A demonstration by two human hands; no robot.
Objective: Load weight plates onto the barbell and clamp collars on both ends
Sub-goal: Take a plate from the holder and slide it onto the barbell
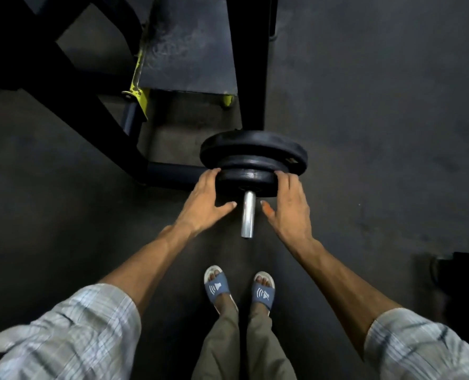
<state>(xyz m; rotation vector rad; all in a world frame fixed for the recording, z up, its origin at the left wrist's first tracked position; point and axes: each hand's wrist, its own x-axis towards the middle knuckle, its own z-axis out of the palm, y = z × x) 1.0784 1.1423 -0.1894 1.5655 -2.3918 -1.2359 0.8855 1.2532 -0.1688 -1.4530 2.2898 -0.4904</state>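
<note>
Checked sleeves (63,338); left hand (203,200), right hand (290,207) grip plate (245,180); larger plate (255,148)'s label (292,160) unreadable.

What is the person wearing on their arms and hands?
The left sleeve and right sleeve are pale checked shirt cloth with thin dark lines, and they end near the elbows. The left hand and right hand wear no gloves, and no watch or rings show.
</note>
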